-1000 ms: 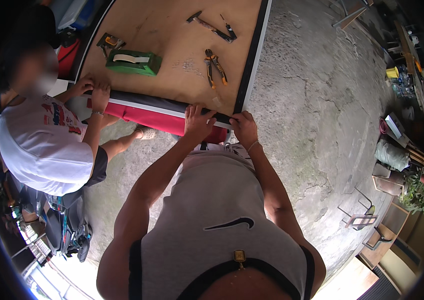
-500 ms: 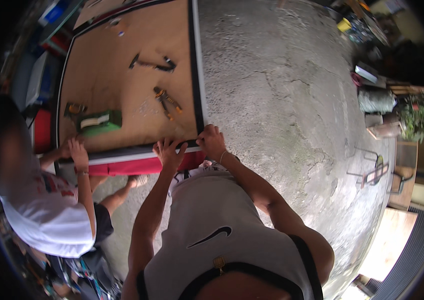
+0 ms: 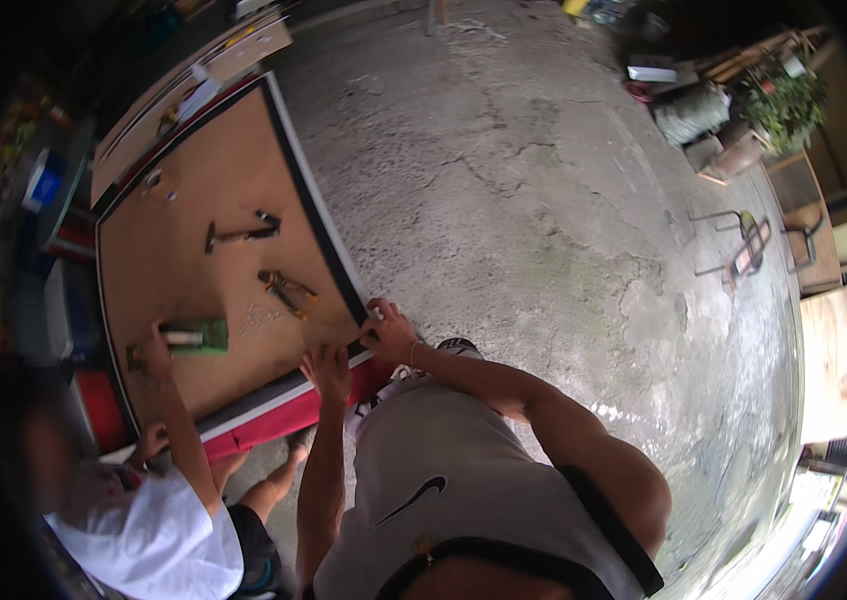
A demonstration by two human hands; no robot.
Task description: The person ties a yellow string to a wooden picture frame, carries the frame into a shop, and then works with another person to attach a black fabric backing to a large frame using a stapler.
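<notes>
Down at the near corner of the brown board, left hand presses flat, fingers spread, on its black-and-white edge; right hand pinches the corner trim. Green rectangular package lies on the board beside a co-worker's hand.

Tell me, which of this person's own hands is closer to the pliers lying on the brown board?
Left. The left hand rests on the board's near edge, just below the pliers. The right hand grips the board's corner, farther off to the pliers' right.
</notes>
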